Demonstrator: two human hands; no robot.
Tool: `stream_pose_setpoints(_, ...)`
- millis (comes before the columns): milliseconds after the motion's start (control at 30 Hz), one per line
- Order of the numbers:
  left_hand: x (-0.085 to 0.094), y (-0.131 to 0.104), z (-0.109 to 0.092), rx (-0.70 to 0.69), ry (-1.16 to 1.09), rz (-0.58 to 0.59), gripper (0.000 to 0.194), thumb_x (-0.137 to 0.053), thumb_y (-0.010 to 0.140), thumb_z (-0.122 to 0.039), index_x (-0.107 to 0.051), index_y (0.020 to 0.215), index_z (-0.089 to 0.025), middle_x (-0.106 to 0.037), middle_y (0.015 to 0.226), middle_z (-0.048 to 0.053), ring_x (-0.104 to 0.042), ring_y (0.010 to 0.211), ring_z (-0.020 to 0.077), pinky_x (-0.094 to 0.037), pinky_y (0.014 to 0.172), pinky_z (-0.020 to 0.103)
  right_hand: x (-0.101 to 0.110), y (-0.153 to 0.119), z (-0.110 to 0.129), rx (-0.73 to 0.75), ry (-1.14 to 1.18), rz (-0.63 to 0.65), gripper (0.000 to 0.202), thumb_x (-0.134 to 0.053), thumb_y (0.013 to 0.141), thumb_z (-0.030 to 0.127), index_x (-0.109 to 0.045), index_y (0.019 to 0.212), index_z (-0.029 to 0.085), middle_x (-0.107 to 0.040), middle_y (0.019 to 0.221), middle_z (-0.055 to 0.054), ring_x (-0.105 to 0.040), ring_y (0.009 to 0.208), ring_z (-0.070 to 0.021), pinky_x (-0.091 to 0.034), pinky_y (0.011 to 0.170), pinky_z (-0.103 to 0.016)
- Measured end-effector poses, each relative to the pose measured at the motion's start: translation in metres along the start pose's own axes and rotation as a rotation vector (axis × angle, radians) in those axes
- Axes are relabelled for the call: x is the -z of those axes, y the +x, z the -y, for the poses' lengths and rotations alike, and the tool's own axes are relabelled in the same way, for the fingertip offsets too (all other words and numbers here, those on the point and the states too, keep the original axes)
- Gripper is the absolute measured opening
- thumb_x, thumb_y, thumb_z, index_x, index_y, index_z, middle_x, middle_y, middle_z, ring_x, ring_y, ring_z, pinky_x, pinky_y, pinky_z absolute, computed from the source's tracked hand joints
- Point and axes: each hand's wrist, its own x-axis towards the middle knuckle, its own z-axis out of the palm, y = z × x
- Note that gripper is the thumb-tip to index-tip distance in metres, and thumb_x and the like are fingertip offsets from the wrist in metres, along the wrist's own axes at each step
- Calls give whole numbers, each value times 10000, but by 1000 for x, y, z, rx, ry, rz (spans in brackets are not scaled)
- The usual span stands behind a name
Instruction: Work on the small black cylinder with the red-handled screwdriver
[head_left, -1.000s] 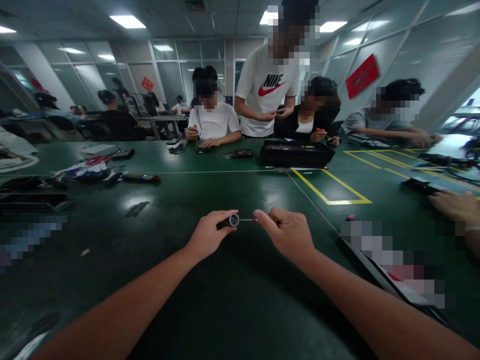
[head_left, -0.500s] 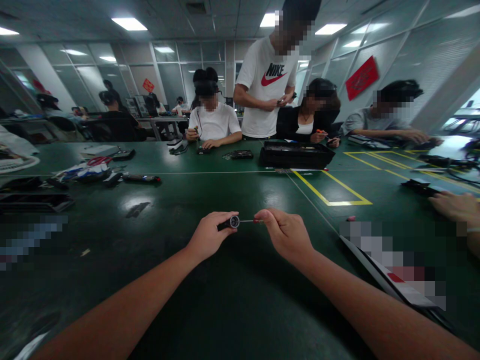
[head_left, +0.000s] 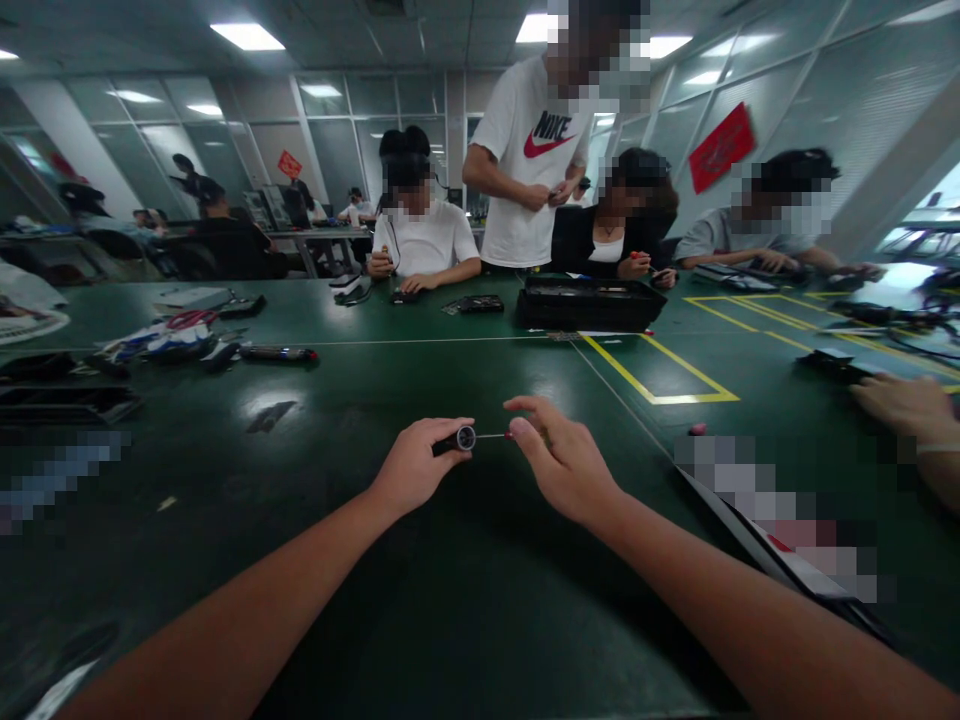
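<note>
My left hand [head_left: 412, 465] is closed around a small black flashlight [head_left: 465, 438], its round silver-rimmed end turned toward me. A screwdriver [head_left: 493, 436] with a thin metal shaft and a red collar lies level, its tip meeting the flashlight's right side. My right hand [head_left: 566, 455] holds the screwdriver's handle end, the thumb against it and the index finger lifted away. Most of the handle is hidden in that hand. Both hands are above the green tabletop [head_left: 450, 600].
Across the table stands a long black case [head_left: 592, 305]. To the left lie a dark pen-like tool [head_left: 279, 354], a cluttered pile [head_left: 176, 335] and a black tray [head_left: 67, 405]. At right are a white-and-red packet [head_left: 817, 560] and another person's hand [head_left: 904, 410]. Several people work opposite.
My right index finger has lifted and the fingers have loosened around the screwdriver handle. My left hand keeps its hold on the flashlight. The view has shifted slightly.
</note>
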Motion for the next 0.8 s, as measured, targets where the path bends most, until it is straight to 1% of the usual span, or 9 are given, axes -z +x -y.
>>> stream_pose_setpoints(100, -1, 0, -1, -5, 13, 7, 428, -733, 857, -212, -663, 1270, -304, -686, 1255, 26, -600, 1190, 238, -435, 1083, 454, -1, 2, 0, -68, -15, -45, 402, -359, 1041, 429, -658, 1190, 206, -702, 761, -27, -625, 604, -167, -422, 559, -295)
stream_pose_setpoints(200, -2, 0, -3, -7, 16, 13, 417, -735, 856, -214, -670, 1259, -297, -690, 1247, 29, -603, 1182, 240, -435, 1081, 459, -1, 2, 0, -134, -2, -48, 364, -417, 1020, 393, -619, 1261, 209, -691, 710, -12, -558, 499, -152, -367, 471, -281)
stream_pose_setpoints(267, -2, 0, -5, -4, 18, 27, 405, -731, 858, -212, -675, 1251, -294, -691, 1248, 29, -602, 1183, 243, -433, 1085, 464, -1, 2, 0, -140, 25, -35, 344, -442, 1007, 366, -580, 1281, 210, -678, 687, 0, -515, 458, -143, -336, 440, -274)
stream_pose_setpoints(400, 0, 0, -5, 10, 9, 6, 410, -722, 862, -202, -670, 1259, -290, -686, 1258, 28, -597, 1196, 239, -432, 1086, 453, -1, 0, 0, -92, 56, -16, 281, -436, 1008, 336, -530, 1240, 209, -647, 708, 4, -534, 516, -150, -378, 481, -277)
stream_pose_setpoints(533, 2, 0, 0, 39, -14, -39, 440, -708, 874, -221, -641, 1302, -304, -671, 1283, 29, -587, 1215, 238, -429, 1088, 452, -4, -2, -3, -22, 78, -28, 233, -438, 1000, 293, -501, 1209, 211, -619, 789, -12, -593, 665, -176, -460, 600, -308)
stream_pose_setpoints(633, 3, 0, 2, 33, -12, -45, 447, -710, 871, -220, -639, 1303, -308, -675, 1272, 26, -593, 1202, 236, -432, 1078, 446, -5, -2, -5, -9, 108, -17, 222, -454, 992, 288, -509, 1194, 215, -635, 856, -28, -628, 770, -191, -479, 650, -312)
stream_pose_setpoints(667, 3, 0, 2, 29, -9, -42, 447, -713, 869, -221, -640, 1302, -308, -676, 1269, 26, -595, 1198, 236, -433, 1075, 445, -5, -1, -4, -22, 110, -10, 227, -458, 994, 305, -517, 1195, 216, -640, 847, -25, -631, 763, -190, -475, 640, -307)
stream_pose_setpoints(800, 2, -1, -1, 23, 10, -26, 435, -717, 870, -233, -647, 1292, -309, -676, 1274, 25, -588, 1204, 243, -433, 1066, 454, -3, 1, -1, -109, 66, -14, 301, -400, 1024, 415, -589, 1148, 218, -628, 709, 3, -606, 608, -173, -417, 545, -290)
